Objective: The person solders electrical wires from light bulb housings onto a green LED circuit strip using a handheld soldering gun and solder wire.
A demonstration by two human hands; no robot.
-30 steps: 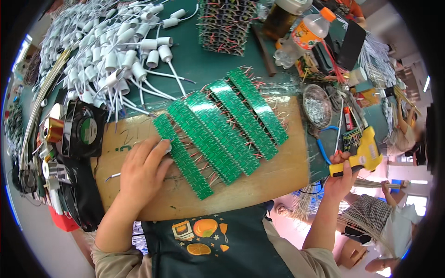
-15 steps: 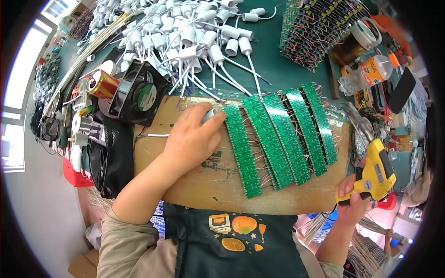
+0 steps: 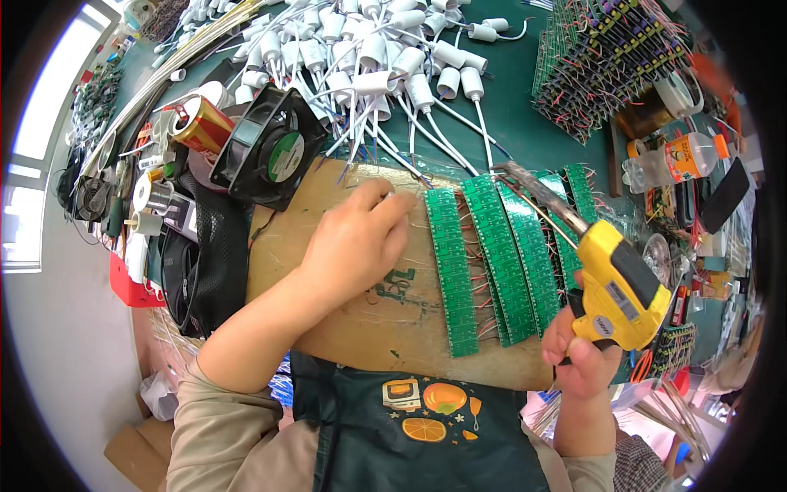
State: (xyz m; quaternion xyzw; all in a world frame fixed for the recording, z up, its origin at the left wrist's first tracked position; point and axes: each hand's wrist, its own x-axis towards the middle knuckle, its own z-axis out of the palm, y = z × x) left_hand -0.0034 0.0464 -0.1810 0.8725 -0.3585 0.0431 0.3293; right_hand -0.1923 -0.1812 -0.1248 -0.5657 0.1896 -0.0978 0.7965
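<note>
My right hand [image 3: 584,361] grips the handle of a yellow and black soldering gun [image 3: 627,287]. Its metal barrel reaches up and left across the boards, the tip near their far ends. Several long green circuit board strips [image 3: 452,279] lie side by side on a brown work board [image 3: 402,336], with thin red and white wires between them. My left hand [image 3: 357,238] is just left of the nearest strip, fingers curled and pinched together. What they hold, if anything, is hidden. White lamp holders [image 3: 373,51] with white cables lie heaped beyond it.
A black fan [image 3: 270,148] and a red-gold can [image 3: 197,123] stand at the left, beside a black mesh bag [image 3: 217,246]. At the far right are stacked wired boards [image 3: 607,66], a plastic bottle [image 3: 676,160] and a dark phone [image 3: 725,195].
My right hand has swung the soldering gun left over the strips. The left hand has shifted slightly right; the white lamp holder and cable seen at it before no longer show. The view has shifted.
</note>
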